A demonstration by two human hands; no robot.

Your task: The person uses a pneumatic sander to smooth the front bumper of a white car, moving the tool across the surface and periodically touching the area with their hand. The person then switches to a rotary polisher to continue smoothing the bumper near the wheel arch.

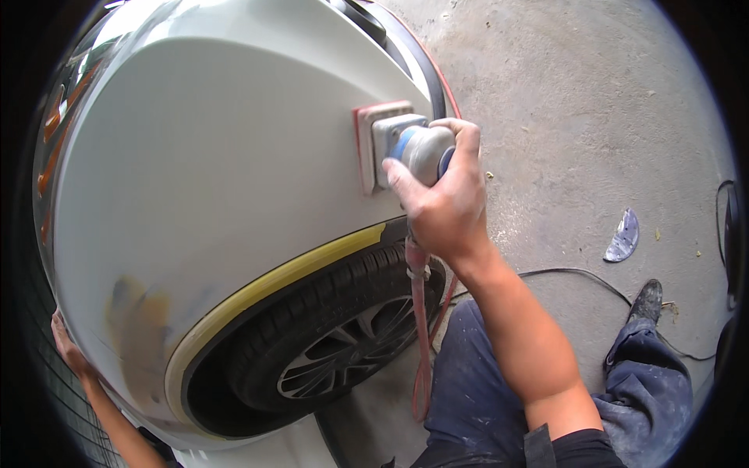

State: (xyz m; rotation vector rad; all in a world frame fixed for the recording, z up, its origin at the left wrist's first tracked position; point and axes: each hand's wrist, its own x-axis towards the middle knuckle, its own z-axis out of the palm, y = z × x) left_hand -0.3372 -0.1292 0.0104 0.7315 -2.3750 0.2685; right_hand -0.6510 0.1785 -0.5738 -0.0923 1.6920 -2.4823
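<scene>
My right hand (pixel 452 207) wraps round the grey, rounded body of a power sander (pixel 427 152). Its square, red-edged pad lies against the pale car body panel (pixel 234 140), close to the panel's right edge. From the sander a dusty pinkish hose (pixel 419 300) hangs down past the wheel. At the far left my left hand (pixel 69 347) rests with outstretched fingers on the curved edge of the bodywork, partly hidden by it. Yellow masking tape (pixel 285 269) lines the wheel arch. A brownish, sanded-looking patch (pixel 140 331) shows on the panel nearer my left hand.
Below the arch sits the car's wheel (pixel 347 351) with a black tyre. A red hose (pixel 446 86) runs behind the car's edge. On the concrete floor (pixel 562 101) lie a black cable (pixel 581 271) and a half-round, whitish-purple piece (pixel 622 236). My dusty trouser legs show below.
</scene>
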